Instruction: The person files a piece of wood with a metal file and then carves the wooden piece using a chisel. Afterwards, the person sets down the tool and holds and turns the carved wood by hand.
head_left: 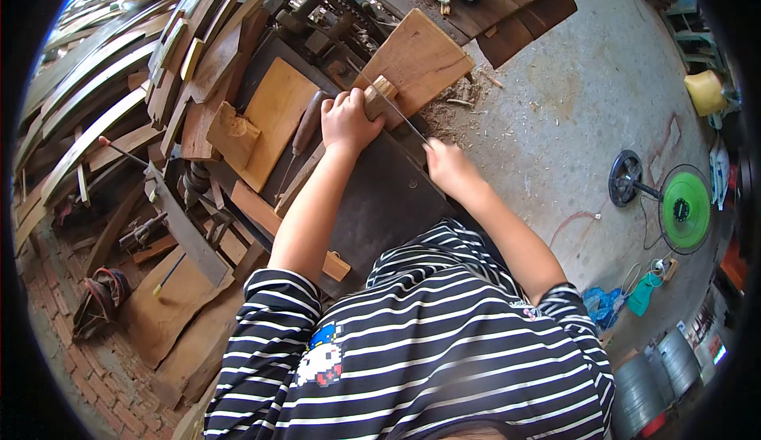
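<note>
Block (pixel 375 105) of wood sat at twelve o'clock, gripped by the left hand (pixel 352 123). The right hand (pixel 455 170), at two o'clock, was closed around a thin metal tool (pixel 408 124) slanting across it toward eleven o'clock. A brown-handled tool (pixel 308 124) lay at the left hand's nine o'clock.

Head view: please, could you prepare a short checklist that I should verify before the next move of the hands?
1. Left hand gripping the wooden piece: ok.
2. Right hand closed on one end of the thin tool: ok.
3. Thin tool touching the wooden piece: cannot tell.
4. Left hand safely clear of the thin tool: cannot tell, they look close.
5. Black tabletop free of loose things: not ok, a brown-handled tool lies there.
</note>
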### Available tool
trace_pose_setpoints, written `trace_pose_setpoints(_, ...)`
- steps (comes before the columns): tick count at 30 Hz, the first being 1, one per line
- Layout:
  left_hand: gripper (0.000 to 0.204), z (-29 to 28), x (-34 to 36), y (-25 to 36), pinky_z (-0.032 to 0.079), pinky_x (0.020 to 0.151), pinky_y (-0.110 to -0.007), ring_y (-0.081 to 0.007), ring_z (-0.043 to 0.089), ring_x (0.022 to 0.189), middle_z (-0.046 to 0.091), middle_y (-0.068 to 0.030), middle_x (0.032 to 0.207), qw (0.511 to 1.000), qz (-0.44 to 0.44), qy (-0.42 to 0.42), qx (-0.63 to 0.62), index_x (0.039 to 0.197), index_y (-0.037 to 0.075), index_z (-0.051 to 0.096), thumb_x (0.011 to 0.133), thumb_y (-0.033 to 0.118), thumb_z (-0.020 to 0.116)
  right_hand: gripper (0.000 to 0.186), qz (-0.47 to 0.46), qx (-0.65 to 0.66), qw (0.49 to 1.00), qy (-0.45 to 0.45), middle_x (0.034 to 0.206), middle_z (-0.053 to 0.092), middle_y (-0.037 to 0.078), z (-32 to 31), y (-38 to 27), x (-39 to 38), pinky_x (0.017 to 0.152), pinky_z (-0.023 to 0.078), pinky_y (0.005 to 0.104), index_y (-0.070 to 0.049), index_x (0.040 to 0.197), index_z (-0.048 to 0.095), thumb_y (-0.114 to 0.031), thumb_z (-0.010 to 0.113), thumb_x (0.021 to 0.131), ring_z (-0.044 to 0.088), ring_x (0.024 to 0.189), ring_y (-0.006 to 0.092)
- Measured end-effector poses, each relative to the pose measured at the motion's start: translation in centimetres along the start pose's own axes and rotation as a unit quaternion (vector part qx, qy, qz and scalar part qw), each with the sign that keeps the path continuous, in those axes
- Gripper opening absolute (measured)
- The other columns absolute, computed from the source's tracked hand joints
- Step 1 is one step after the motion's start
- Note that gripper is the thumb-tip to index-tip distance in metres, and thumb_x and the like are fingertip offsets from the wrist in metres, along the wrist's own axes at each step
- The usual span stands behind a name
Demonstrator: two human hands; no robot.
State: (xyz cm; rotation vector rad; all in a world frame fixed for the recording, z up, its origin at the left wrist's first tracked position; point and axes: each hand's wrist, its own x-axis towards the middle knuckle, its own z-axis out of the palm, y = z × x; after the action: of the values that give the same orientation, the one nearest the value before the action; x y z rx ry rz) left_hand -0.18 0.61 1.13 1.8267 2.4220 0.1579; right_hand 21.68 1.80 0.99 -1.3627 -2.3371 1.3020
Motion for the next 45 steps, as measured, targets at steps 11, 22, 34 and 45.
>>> trace_pose_setpoints(11,0.041,-0.2,0.0,0.2,0.039,0.085,-0.036,-0.0194,0.06,0.097,0.065,-0.0062,0.088,1.0,0.01,0.013,-0.003,0.09,0.01,0.057,0.064,0.038,0.072,0.026,0.003,-0.007,0.998,0.057,0.067,0.059,0.027,-0.4,-0.1,4.1,0.056,0.047,0.0548,-0.004,0.082,0.053,-0.025,0.045,0.095,0.06,0.066,0.0463)
trace_pose_setpoints(22,0.04,0.0,-0.1,0.1,0.039,0.085,-0.036,-0.0193,0.06,0.096,0.065,-0.0062,0.091,1.0,0.004,0.008,-0.012,0.089,0.01,0.056,0.063,0.036,0.073,0.023,0.007,0.012,0.999,0.044,0.066,0.06,0.027,1.5,4.4,0.0,0.057,0.048,0.0544,-0.004,0.088,0.056,-0.024,0.046,0.094,0.061,0.066,0.0451)
trace_pose_setpoints(34,0.04,-0.2,0.1,-0.3,0.041,0.083,-0.036,-0.0215,0.061,0.093,0.064,-0.0076,0.087,0.999,-0.002,0.021,-0.024,0.089,0.01,0.056,0.062,0.034,0.072,0.022,-0.026,0.018,0.999,0.006,0.068,0.059,0.028,1.5,2.9,0.7,0.058,0.047,0.0552,-0.004,0.086,0.053,-0.023,0.046,0.095,0.059,0.068,0.0465)
trace_pose_setpoints(45,0.04,0.0,-0.1,0.0,0.041,0.083,-0.036,-0.0208,0.061,0.092,0.064,-0.0075,0.087,0.999,-0.006,0.014,-0.037,0.089,0.01,0.057,0.059,0.033,0.072,0.024,-0.016,0.042,0.999,0.005,0.069,0.059,0.029,0.5,-1.6,5.6,0.059,0.046,0.0555,-0.004,0.087,0.054,-0.025,0.044,0.096,0.059,0.07,0.0476)
